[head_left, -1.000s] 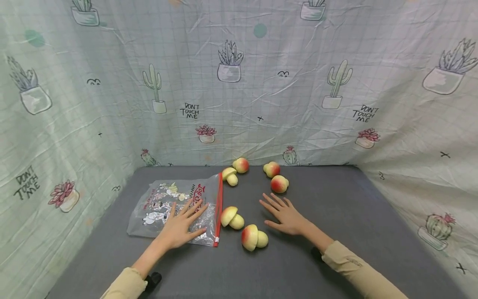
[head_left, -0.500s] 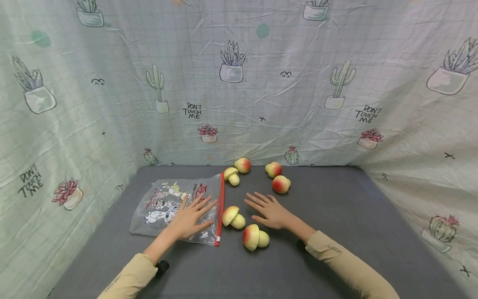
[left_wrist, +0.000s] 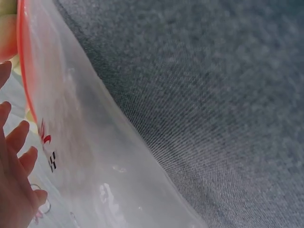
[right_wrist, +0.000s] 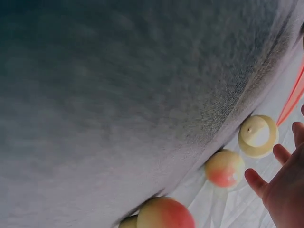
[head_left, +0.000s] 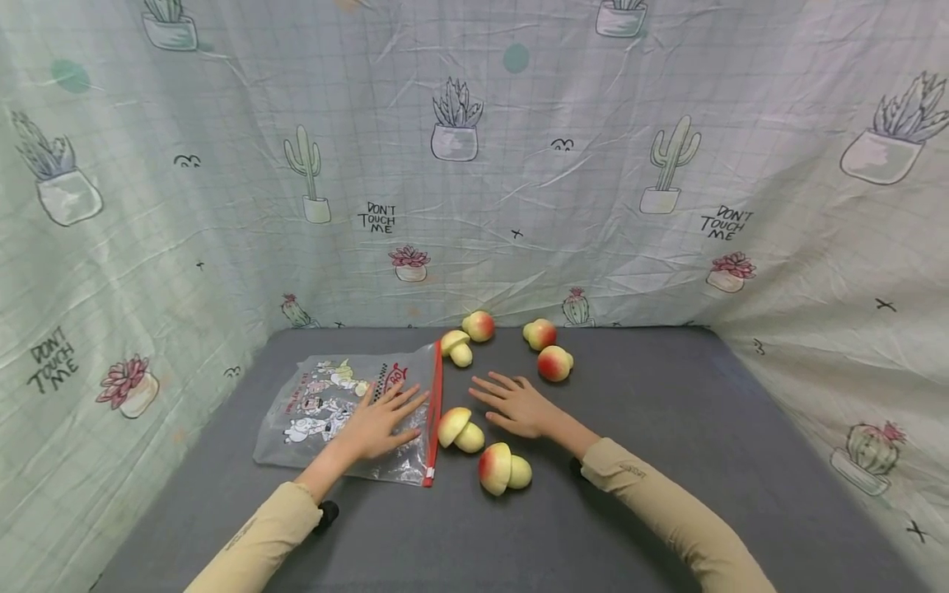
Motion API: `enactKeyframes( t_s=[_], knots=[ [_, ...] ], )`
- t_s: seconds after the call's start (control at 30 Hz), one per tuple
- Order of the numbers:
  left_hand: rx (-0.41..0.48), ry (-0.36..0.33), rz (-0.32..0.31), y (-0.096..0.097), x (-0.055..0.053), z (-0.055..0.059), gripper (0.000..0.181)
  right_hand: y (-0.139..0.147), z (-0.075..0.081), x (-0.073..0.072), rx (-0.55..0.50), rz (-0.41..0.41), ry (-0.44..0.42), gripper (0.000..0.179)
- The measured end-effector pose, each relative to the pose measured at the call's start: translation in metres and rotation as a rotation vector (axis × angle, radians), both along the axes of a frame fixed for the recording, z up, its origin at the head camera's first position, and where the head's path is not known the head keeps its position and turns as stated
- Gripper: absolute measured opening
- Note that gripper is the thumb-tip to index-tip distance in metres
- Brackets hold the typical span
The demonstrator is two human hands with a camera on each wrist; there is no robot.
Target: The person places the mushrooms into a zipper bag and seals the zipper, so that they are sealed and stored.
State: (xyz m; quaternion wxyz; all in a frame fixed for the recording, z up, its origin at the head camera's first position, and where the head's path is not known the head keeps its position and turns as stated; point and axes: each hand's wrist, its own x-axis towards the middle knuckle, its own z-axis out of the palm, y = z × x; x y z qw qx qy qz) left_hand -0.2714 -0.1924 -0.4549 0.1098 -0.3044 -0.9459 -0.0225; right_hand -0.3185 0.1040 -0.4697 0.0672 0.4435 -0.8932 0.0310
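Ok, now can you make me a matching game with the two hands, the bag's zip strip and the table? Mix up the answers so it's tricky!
Column one:
1. Left hand
2. Right hand
3. Zip strip
4. Tabletop

Column two:
A. Dark grey
B. Bright red
C. Fingers spread over the clear bag
D. Fingers spread near the mushroom-shaped things, not over the bag

Right pairs: 1-C, 2-D, 3-B, 4-A.

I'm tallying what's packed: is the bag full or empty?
It looks empty: nothing shows inside the clear bag, and six mushrooms lie outside it on the table.
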Motion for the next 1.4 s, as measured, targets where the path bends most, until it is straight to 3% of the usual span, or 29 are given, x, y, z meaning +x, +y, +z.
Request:
enactKeyframes(
  t_s=[0.43,0.8,1.2,1.4],
  knots=[
    [-0.105,-0.034,-0.003,-0.003,-0.008,-0.010,0.069,-0.029,0.000,-0.021,0.208,0.061,0.100,0.051],
    [-0.124,-0.047,0.001,-0.003,-0.008,-0.019,0.067,-0.045,-0.001,-0.027,0.273,0.068,0.114,0.055],
    [-0.180,-0.040,-0.012,-0.003,-0.011,-0.023,0.065,-0.052,0.001,-0.034,0.361,0.053,0.082,0.050],
    [-0.196,-0.065,-0.010,-0.001,-0.012,-0.020,0.064,-0.055,0.001,-0.039,0.360,0.018,-0.011,0.046]
  ],
)
